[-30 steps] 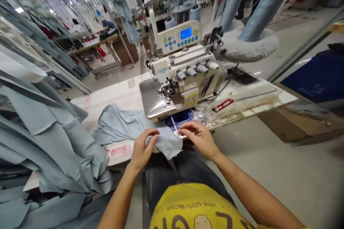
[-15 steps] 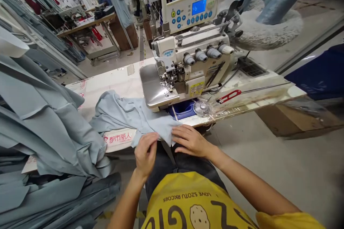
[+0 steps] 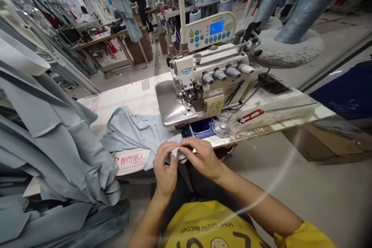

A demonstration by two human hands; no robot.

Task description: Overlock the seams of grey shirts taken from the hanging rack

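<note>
A light blue-grey fabric piece (image 3: 139, 128) lies bunched on the white table, its near edge drawn over the front rim. My left hand (image 3: 166, 168) pinches that edge between thumb and fingers. Close beside it, my right hand (image 3: 202, 157) also pinches the cloth, the fingertips of both hands nearly meeting. Just beyond my hands stands an overlock sewing machine (image 3: 212, 81) with a shiny metal plate (image 3: 173, 102). The far part of the fabric reaches up to the plate's left side.
Heaps of the same cloth (image 3: 66, 135) hang at the left. Red thread snips (image 3: 252, 116) and a clear round dish (image 3: 221, 127) lie right of the machine. A cardboard box (image 3: 325, 139) is below the table's right end. Further sewing tables and people stand behind.
My right hand has moved left from lying on the cloth to pinching its edge beside my left hand. The view has tilted up slightly.
</note>
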